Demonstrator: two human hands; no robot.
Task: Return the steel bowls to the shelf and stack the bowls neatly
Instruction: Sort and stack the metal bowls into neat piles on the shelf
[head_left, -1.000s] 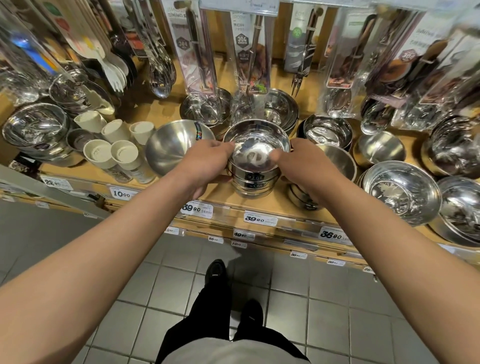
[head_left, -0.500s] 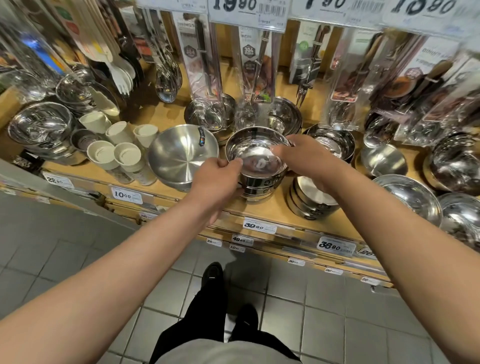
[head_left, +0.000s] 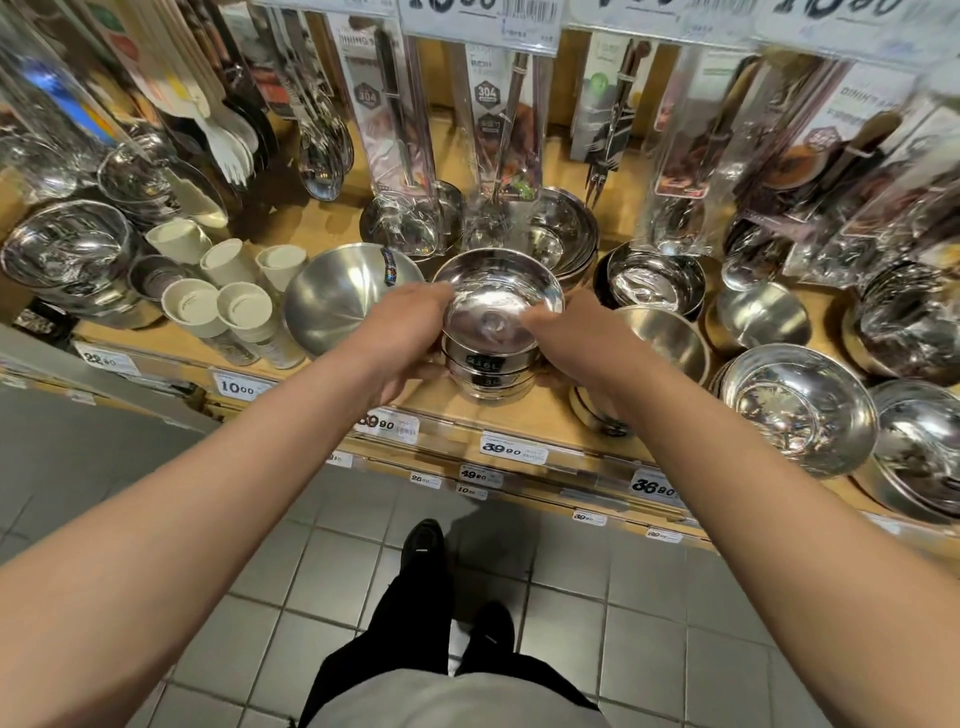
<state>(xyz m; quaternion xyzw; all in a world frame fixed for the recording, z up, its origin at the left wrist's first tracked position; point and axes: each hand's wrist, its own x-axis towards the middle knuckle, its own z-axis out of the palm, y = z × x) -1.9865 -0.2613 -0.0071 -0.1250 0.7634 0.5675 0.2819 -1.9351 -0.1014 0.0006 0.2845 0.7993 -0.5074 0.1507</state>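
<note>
The shelf (head_left: 545, 415) runs across the middle of the frame, a wooden board crowded with steel ware. At its centre stands the stack (head_left: 491, 364) of nested steel bowls, its base on the board near the front edge. The top bowl (head_left: 501, 299) sits in the stack, rim up, slightly proud of those below.

The left hand (head_left: 400, 338) wraps the stack's left side, its grip closed round the top bowl's rim and wall. The right hand (head_left: 576, 338) meets the right side; its fingertips touch the rim, though how far they curl behind is hidden.

These bowls look thin, stiff and light, but polished and so likely slippery; nested ones may stick or slide sideways. The rolled rim seems the surest hold, taken at opposite sides, pressing straight down to seat it. A large bowl (head_left: 343, 296) lies tilted just left, near enough to knock.
</note>
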